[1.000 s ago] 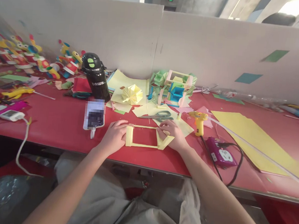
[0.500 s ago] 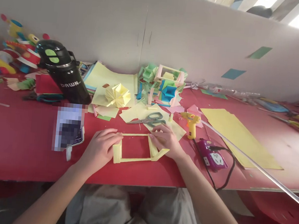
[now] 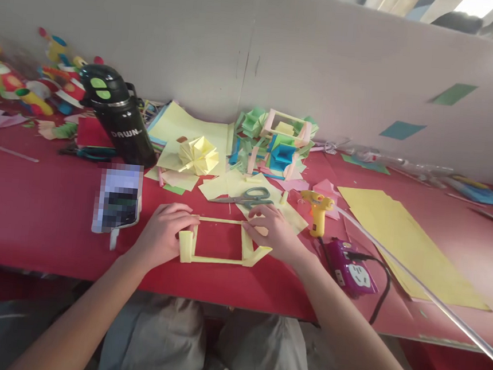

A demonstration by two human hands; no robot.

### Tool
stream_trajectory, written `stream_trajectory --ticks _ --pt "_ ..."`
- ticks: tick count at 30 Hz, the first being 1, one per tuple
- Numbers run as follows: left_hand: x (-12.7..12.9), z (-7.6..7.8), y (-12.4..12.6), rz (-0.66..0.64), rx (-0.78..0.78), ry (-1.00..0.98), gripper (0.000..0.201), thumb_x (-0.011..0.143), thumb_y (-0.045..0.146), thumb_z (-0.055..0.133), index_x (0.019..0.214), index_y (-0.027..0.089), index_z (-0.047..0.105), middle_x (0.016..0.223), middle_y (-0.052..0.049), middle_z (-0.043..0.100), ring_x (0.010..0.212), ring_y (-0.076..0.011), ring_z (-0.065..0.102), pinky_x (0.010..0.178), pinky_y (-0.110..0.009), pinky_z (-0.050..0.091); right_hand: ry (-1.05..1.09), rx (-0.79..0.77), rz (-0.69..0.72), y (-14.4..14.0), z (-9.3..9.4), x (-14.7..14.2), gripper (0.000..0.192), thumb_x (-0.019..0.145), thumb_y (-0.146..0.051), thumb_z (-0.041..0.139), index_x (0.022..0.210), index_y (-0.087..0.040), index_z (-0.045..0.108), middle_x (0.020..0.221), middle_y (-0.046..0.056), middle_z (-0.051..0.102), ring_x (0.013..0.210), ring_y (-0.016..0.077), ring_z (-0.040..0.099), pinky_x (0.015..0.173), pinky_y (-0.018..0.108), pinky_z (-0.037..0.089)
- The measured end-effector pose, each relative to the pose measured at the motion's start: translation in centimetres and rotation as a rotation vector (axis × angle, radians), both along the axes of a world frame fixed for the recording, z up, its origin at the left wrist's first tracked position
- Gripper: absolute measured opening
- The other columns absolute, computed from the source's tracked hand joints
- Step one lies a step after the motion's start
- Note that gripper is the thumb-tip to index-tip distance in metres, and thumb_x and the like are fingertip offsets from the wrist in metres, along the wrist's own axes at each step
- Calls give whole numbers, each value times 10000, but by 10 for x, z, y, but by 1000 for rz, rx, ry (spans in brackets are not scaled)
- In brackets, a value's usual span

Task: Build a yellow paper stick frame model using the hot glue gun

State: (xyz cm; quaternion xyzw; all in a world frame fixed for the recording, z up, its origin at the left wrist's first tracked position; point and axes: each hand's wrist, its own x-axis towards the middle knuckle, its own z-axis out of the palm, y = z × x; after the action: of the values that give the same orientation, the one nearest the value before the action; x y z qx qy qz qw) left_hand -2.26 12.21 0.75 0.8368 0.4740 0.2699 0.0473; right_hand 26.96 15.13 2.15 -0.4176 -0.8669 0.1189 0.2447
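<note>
Yellow paper frame (image 3: 218, 240) flat on red table (image 3: 45, 213), near front edge. Left hand (image 3: 162, 238) curled on its left end, right hand (image 3: 270, 230) pressing its right end. Scissors (image 3: 248, 196) just behind; glue gun (image 3: 317, 209) right.

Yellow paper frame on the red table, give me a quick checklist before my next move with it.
1. Left hand on the yellow paper frame, left end: ok.
2. Right hand on its right end: ok.
3. Frame flat on the red table: ok.
4. Glue gun upright, apart from the hands: ok.
5. Scissors behind the frame, not touching it: ok.
6. Frame joints bonded: cannot tell.
</note>
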Motion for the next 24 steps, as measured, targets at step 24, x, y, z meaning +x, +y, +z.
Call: stream_trajectory --ticks 24 --pt "-3 2 -4 17 78 -195 225 832 167 562 930 220 758 940 -55 749 935 -211 669 836 -367 507 191 63 0 -2 -17 1 273 939 -335 559 763 -226 737 910 85 642 845 224 584 769 406 511"
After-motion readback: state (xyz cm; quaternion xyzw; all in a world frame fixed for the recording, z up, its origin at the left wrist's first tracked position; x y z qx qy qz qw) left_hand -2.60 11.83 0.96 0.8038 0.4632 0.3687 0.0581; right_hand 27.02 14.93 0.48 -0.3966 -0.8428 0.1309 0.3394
